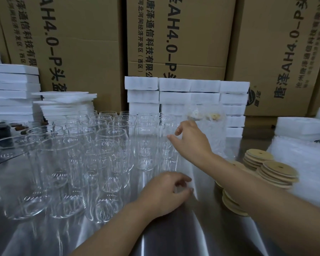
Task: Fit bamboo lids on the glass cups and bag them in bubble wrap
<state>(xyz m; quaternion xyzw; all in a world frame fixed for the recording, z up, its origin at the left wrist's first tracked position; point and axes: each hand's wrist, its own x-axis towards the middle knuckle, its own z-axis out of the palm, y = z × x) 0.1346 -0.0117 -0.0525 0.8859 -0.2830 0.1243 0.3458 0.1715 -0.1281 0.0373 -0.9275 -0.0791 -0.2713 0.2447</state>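
Note:
Several empty clear glass cups (111, 145) stand crowded on the left and middle of the steel table (174, 237). Two bubble-wrapped cups (215, 130) with bamboo lids stand at the back, just right of the bare ones. My right hand (190, 141) hovers beside them with relaxed, spread fingers that hold nothing. My left hand (164, 193) rests on the table in front of the glasses, its fingers loosely curled with nothing visible in them. Stacks of round bamboo lids (277, 172) lie to the right, partly hidden under my right forearm.
A pile of white bubble wrap (307, 163) covers the table's right side. White foam blocks (174, 95) are stacked at the back and at the far left (13, 89). Tall cardboard boxes (183, 43) form a wall behind.

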